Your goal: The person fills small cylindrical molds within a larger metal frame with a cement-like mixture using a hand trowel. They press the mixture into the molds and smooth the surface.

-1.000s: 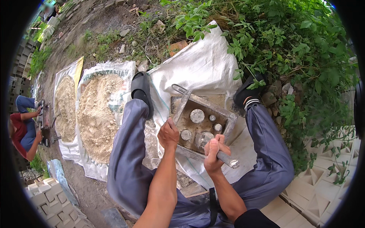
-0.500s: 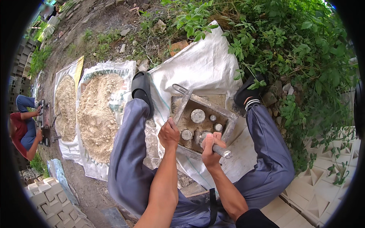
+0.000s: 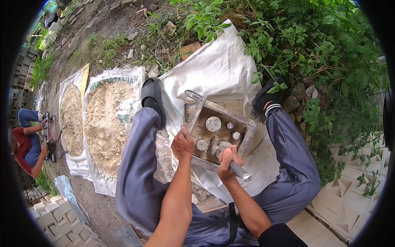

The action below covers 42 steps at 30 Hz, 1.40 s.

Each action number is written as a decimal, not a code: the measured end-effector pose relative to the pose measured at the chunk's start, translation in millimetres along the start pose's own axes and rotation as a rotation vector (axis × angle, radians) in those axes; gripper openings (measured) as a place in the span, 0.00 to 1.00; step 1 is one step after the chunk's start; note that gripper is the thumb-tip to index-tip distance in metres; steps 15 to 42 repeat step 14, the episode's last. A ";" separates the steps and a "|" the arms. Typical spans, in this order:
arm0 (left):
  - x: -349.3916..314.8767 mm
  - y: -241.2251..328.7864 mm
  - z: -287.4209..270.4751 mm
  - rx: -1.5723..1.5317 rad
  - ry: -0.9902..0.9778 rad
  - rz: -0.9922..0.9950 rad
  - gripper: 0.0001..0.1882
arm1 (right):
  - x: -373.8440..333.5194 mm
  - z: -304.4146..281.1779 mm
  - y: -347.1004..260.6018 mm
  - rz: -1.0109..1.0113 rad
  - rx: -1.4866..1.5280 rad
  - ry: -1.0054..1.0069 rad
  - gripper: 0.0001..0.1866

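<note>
Between my feet stands a square, dirt-crusted metal mould (image 3: 234, 114), with several round metal pegs rising from its sandy inside. At its left side my left hand (image 3: 182, 145) is closed on the near end of the mould's side bar. My right hand (image 3: 229, 162) is wrapped round a thick grey metal rod (image 3: 241, 171), like a tamper, over the mould's near right part. The rod slants, its lower end down inside the mould beside the pegs. What that end touches is hidden. A metal loop (image 3: 193, 95) sticks out at the mould's far left corner.
White sacking (image 3: 230, 53) lies under the mould. Left of my leg, pale sandy powder (image 3: 108, 119) is heaped on opened sacks. Leafy plants (image 3: 300, 45) crowd the far right. Patterned pale blocks (image 3: 354, 206) sit lower right, more blocks (image 3: 61, 222) lower left. A person (image 3: 29, 142) crouches far left.
The rod has tilted and its upper end shows farther down and slightly right, with my right hand a little lower. My left hand stays at the mould's side.
</note>
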<state>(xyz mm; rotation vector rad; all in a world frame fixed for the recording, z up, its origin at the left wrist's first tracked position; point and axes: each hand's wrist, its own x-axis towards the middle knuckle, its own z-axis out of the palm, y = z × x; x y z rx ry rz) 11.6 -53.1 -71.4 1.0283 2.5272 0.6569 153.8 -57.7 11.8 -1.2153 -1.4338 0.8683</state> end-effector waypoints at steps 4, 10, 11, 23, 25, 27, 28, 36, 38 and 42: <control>4.2 -11.8 2.1 0.028 0.017 0.000 0.25 | 12.4 -7.3 -29.1 0.057 0.078 0.050 0.24; -2.3 -7.7 -1.1 0.038 -0.003 -0.005 0.25 | 4.9 1.0 14.6 -0.037 0.097 0.012 0.23; -1.9 -9.1 0.2 0.046 -0.044 0.005 0.25 | 5.7 0.4 18.6 -0.012 0.061 0.004 0.23; -0.5 -4.5 -4.4 0.027 -0.055 0.024 0.26 | 9.6 -6.1 13.9 0.188 0.010 -0.064 0.24; -0.5 -4.5 -4.4 0.027 -0.055 0.024 0.26 | 9.6 -6.1 13.9 0.188 0.010 -0.064 0.24; -0.5 -4.5 -4.4 0.027 -0.055 0.024 0.26 | 9.6 -6.1 13.9 0.188 0.010 -0.064 0.24; -0.5 -4.5 -4.4 0.027 -0.055 0.024 0.26 | 9.6 -6.1 13.9 0.188 0.010 -0.064 0.24; -0.5 -4.5 -4.4 0.027 -0.055 0.024 0.26 | 9.6 -6.1 13.9 0.188 0.010 -0.064 0.24; -0.5 -4.5 -4.4 0.027 -0.055 0.024 0.26 | 9.6 -6.1 13.9 0.188 0.010 -0.064 0.24; -0.5 -4.5 -4.4 0.027 -0.055 0.024 0.26 | 9.6 -6.1 13.9 0.188 0.010 -0.064 0.24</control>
